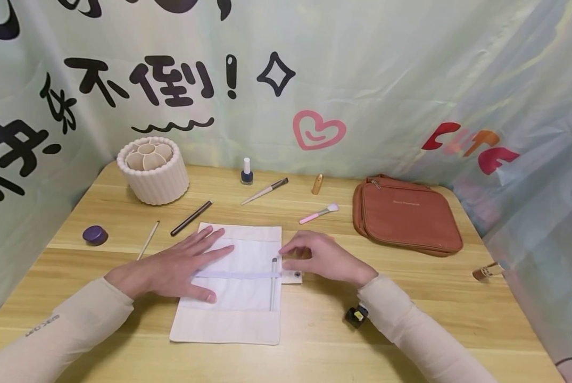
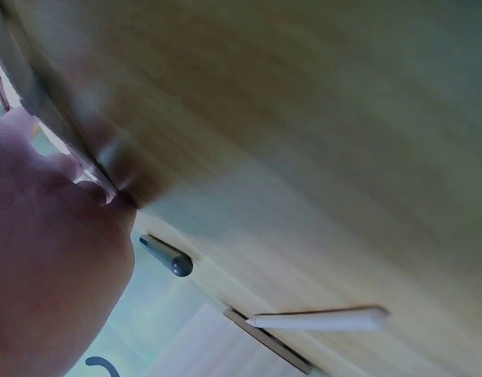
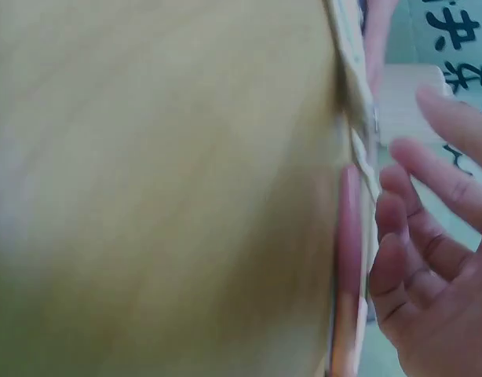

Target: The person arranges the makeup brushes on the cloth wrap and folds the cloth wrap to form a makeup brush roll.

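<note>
A white cloth roll [image 1: 238, 330] lies flat on the wooden table, with a lilac band [image 1: 247, 275] across its middle. One slim brush [image 1: 273, 287] sits upright along its right side, passing under the band. My left hand [image 1: 185, 266] rests spread on the left part of the cloth, fingers straight. At the right edge, my right hand [image 1: 321, 255] hovers with thumb and fingers loosely bent beside the brush's top end. Nothing shows between the right hand's fingers [image 3: 453, 188]. A tab with a snap [image 1: 292, 276] sticks out below that hand.
Behind the cloth lie a dark pen [image 1: 191, 218], a makeup brush [image 1: 265, 191], a pink-handled brush [image 1: 319, 213], nail polish [image 1: 247, 173] and a gold tube [image 1: 317, 184]. A white ribbed holder [image 1: 158, 183], purple jar [image 1: 95, 235], pale stick [image 1: 148, 239], brown case [image 1: 410, 218] and small bottle [image 1: 488, 271] surround them.
</note>
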`<state>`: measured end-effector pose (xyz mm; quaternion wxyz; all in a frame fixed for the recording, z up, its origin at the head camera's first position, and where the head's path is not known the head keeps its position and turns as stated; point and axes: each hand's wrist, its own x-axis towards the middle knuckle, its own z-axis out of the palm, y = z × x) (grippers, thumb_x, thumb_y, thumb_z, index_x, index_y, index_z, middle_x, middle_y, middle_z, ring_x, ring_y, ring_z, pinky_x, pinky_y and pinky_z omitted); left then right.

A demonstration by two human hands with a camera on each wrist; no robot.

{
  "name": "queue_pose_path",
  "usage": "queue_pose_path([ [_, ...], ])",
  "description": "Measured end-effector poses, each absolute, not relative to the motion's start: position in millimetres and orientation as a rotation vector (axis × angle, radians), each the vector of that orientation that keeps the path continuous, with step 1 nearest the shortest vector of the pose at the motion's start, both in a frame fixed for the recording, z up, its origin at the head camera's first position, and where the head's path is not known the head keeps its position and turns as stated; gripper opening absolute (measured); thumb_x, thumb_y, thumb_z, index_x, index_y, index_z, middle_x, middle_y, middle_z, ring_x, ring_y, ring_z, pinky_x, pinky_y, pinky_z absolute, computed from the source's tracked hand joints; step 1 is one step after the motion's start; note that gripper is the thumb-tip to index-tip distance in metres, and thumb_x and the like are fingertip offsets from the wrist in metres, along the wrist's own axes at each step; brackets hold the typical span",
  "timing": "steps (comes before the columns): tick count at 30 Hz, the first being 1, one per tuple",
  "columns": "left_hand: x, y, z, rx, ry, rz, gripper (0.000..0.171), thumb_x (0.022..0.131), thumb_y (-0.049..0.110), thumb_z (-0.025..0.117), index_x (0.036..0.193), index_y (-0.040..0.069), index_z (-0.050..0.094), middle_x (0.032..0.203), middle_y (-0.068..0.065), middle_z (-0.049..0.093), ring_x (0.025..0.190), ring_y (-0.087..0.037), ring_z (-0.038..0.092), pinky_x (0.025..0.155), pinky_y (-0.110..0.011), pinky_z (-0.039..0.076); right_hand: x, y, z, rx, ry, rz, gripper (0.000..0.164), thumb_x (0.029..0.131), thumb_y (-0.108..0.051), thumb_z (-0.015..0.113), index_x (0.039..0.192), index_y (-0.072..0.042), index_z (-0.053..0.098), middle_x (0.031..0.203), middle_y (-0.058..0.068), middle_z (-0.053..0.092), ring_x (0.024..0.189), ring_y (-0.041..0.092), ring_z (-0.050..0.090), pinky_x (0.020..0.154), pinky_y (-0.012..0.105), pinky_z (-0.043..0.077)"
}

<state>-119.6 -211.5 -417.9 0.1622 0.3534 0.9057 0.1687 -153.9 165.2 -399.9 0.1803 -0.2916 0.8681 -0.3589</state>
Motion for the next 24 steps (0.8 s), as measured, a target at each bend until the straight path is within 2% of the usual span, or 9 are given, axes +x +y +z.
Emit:
queue_pose_path([
  [4,-120,-211,-416,1.016,2.589,0.477,0.101,0.095,0.074,0.068,0.173,0.019,0.032,0.183,-0.021,0.007,0.167,-0.053,0.006,0.131,-0.074,0.015,-157,182,-396,-0.697,2.548,-1.084,0.024,0.103,-0.03,0.079,0.121,-0.014,0.08,0.101,-0.003,0.075,0.085,0.012,0.071,0.075,0.027,0.057],
  [9,-121,-211,-417,0.993,2.584,0.454,0.103,0.095,0.076,0.066,0.174,0.02,0.031,0.184,-0.019,0.004,0.168,-0.05,0.003,0.133,-0.071,0.012,-160,201,-392,-0.511,2.69,-1.033,0.011,0.104,-0.03,0.076,0.107,-0.02,0.081,0.095,-0.004,0.075,0.085,0.015,0.065,0.075,0.03,0.054],
  [17,-119,-211,-414,1.009,2.589,0.469,0.102,0.095,0.074,0.067,0.173,0.019,0.032,0.183,-0.021,0.006,0.167,-0.053,0.005,0.131,-0.074,0.014,-159,217,-400,-0.39,2.678,-0.965,0.011,0.105,-0.03,0.074,0.107,-0.021,0.081,0.085,-0.001,0.072,0.077,0.015,0.061,0.067,0.028,0.049],
  [24,-119,-211,-414,1.01,2.581,0.471,0.102,0.095,0.073,0.068,0.173,0.019,0.032,0.183,-0.021,0.007,0.167,-0.053,0.006,0.131,-0.074,0.015,-160,219,-406,-0.386,2.692,-0.918,0.009,0.104,-0.031,0.076,0.105,-0.024,0.079,0.088,-0.005,0.071,0.079,0.014,0.058,0.071,0.029,0.046],
])
